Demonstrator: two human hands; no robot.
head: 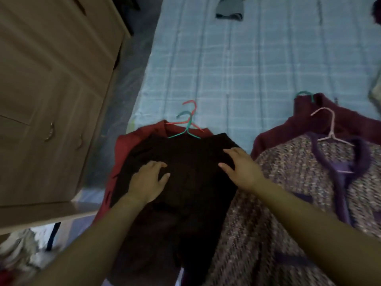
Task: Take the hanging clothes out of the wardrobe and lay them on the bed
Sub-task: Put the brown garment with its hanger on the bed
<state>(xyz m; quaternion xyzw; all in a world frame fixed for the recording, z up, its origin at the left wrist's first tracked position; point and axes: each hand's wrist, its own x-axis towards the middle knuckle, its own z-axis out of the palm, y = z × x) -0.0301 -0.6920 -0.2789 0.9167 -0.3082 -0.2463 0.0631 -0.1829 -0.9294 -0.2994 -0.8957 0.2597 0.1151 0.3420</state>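
A dark brown garment lies on the bed on a green hanger, on top of a red garment with a red hanger. My left hand rests on the brown garment's left side, fingers spread and slightly bent. On its right shoulder my right hand presses flat. To the right lie a tweed purple-trimmed garment on a pink hanger and a maroon garment on a teal hanger.
The wooden wardrobe stands at the left, its door closed. A dark grey garment lies at the bed's far end. Pale clothes show at the lower left. A strip of floor separates wardrobe and bed.
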